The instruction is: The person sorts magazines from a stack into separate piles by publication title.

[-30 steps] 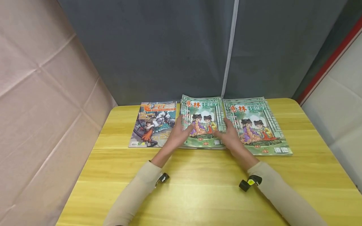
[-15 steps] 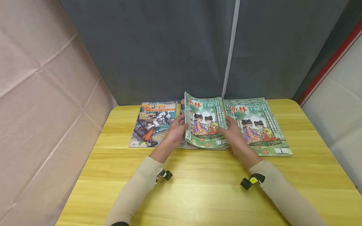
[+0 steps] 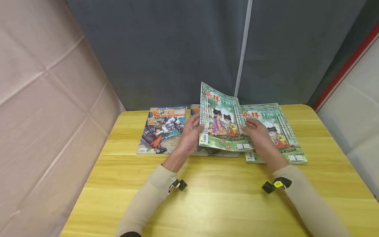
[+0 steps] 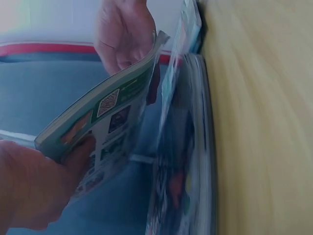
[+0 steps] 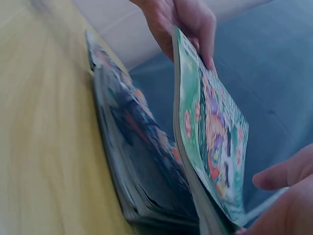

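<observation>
Between both hands a green magazine (image 3: 222, 128) with two cartoon children on its cover is held up off the table, tilted and slightly bowed. The left hand (image 3: 190, 133) pinches its left edge, thumb on the cover and fingers beneath; the left wrist view shows those fingers against the back cover (image 4: 110, 142). At the opposite edge, the right hand (image 3: 259, 135) grips with its thumb on top. Under the raised magazine lies a stack of darker magazines (image 3: 216, 153), mostly covered. To the right sits a stack of matching green magazines (image 3: 285, 131), partly hidden by the right hand.
A dark-covered magazine (image 3: 163, 131) with a figure in orange lies at the left on the wooden table (image 3: 219, 200). A grey curtain (image 3: 165, 52) rises behind the table's back edge, and a pale cloth wall (image 3: 53, 125) stands on the left.
Both hands have lifted the green magazine off the middle stack and carried it up and to the right, exposing part of the dark magazines below. The left and right magazines stay put.
</observation>
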`<state>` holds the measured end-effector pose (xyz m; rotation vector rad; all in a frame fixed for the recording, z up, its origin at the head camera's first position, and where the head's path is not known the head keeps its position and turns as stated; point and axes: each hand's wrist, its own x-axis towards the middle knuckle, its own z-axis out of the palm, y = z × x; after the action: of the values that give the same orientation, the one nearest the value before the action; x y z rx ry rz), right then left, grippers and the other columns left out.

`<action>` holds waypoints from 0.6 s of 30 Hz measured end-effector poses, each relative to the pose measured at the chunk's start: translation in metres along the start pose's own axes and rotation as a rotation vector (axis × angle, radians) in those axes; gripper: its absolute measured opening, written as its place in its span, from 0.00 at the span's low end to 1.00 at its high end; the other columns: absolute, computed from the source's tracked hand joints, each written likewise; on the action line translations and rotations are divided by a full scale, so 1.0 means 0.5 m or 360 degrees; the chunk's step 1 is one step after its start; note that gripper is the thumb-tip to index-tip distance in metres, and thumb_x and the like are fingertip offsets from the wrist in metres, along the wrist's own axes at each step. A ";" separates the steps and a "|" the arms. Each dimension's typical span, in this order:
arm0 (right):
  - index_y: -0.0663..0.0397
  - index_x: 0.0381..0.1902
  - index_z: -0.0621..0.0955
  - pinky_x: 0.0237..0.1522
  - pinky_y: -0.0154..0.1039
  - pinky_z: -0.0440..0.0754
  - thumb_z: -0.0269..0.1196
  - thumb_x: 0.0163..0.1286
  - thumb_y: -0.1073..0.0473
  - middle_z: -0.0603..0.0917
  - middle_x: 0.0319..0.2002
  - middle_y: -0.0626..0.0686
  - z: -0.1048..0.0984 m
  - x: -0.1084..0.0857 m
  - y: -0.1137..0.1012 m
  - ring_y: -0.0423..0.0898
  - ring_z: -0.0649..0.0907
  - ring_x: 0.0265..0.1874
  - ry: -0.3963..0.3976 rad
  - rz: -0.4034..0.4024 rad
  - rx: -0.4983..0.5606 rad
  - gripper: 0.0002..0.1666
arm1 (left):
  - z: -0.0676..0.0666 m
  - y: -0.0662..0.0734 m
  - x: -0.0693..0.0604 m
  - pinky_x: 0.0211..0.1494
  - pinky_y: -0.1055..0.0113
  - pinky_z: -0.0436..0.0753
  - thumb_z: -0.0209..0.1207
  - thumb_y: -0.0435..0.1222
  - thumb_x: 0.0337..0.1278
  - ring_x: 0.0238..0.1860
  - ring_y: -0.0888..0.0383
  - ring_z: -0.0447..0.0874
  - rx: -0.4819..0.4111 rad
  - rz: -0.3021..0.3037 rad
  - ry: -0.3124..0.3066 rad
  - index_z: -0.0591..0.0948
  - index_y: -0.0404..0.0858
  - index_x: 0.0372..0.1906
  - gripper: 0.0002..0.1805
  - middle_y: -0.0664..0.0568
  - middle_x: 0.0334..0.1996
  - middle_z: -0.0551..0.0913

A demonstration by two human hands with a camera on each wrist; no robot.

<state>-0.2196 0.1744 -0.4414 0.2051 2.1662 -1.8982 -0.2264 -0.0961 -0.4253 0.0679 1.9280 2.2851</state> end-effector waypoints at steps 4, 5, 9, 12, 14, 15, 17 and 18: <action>0.51 0.87 0.49 0.35 0.32 0.75 0.56 0.84 0.56 0.50 0.87 0.56 -0.043 -0.004 0.004 0.39 0.79 0.63 0.0083 0.0020 0.0271 0.44 | 0.034 0.006 -0.001 0.89 0.52 0.54 0.53 0.25 0.74 0.86 0.48 0.54 -0.0094 0.0043 -0.0064 0.61 0.38 0.82 0.35 0.43 0.84 0.59; 0.52 0.87 0.49 0.44 0.27 0.80 0.56 0.84 0.57 0.47 0.88 0.55 -0.055 -0.004 0.006 0.39 0.78 0.65 0.0086 0.0022 0.0326 0.43 | 0.043 0.005 0.000 0.89 0.52 0.54 0.53 0.24 0.74 0.86 0.48 0.54 -0.0113 0.0044 -0.0083 0.61 0.38 0.82 0.35 0.43 0.84 0.59; 0.52 0.87 0.49 0.78 0.26 0.65 0.54 0.84 0.59 0.42 0.88 0.50 -0.101 -0.012 0.010 0.39 0.60 0.82 0.0097 0.0061 0.0449 0.42 | 0.084 -0.007 0.005 0.88 0.51 0.59 0.53 0.23 0.73 0.84 0.47 0.58 -0.0183 0.0042 -0.0140 0.63 0.37 0.80 0.34 0.42 0.82 0.62; 0.48 0.87 0.53 0.67 0.22 0.74 0.57 0.83 0.59 0.57 0.82 0.46 -0.137 -0.023 0.019 0.33 0.69 0.71 0.0117 0.0049 0.0492 0.41 | 0.115 -0.019 0.010 0.82 0.55 0.70 0.53 0.22 0.72 0.79 0.47 0.66 -0.0218 0.0032 -0.0176 0.65 0.35 0.77 0.32 0.41 0.79 0.67; 0.47 0.84 0.58 0.51 0.21 0.79 0.59 0.81 0.61 0.67 0.69 0.39 -0.160 -0.030 0.025 0.28 0.73 0.55 0.0147 0.0018 0.0561 0.40 | 0.134 -0.026 0.011 0.74 0.60 0.78 0.54 0.22 0.71 0.75 0.47 0.72 -0.0181 0.0027 -0.0201 0.66 0.36 0.76 0.31 0.42 0.77 0.69; 0.47 0.83 0.60 0.47 0.22 0.81 0.60 0.81 0.62 0.70 0.63 0.39 -0.170 -0.033 0.027 0.29 0.75 0.50 0.0155 -0.0003 0.0607 0.39 | 0.142 -0.031 0.013 0.70 0.62 0.81 0.55 0.23 0.70 0.73 0.47 0.74 -0.0152 0.0026 -0.0209 0.67 0.37 0.76 0.31 0.42 0.76 0.70; 0.45 0.80 0.62 0.42 0.26 0.84 0.62 0.79 0.63 0.75 0.55 0.37 -0.190 -0.040 0.031 0.30 0.79 0.46 0.0168 -0.0024 0.0685 0.37 | 0.158 -0.040 0.014 0.62 0.65 0.84 0.57 0.24 0.71 0.69 0.45 0.78 -0.0050 0.0024 -0.0238 0.67 0.39 0.76 0.32 0.43 0.76 0.70; 0.46 0.80 0.63 0.41 0.27 0.85 0.63 0.79 0.63 0.77 0.53 0.37 -0.199 -0.044 0.032 0.31 0.81 0.44 0.0187 -0.0036 0.0687 0.37 | 0.166 -0.044 0.014 0.60 0.65 0.85 0.57 0.25 0.71 0.69 0.43 0.79 0.0013 0.0028 -0.0256 0.66 0.39 0.76 0.32 0.42 0.76 0.70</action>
<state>-0.2038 0.2762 -0.4388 0.3807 1.8010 -2.4018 -0.2206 -0.0106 -0.4331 0.2626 1.8628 2.2081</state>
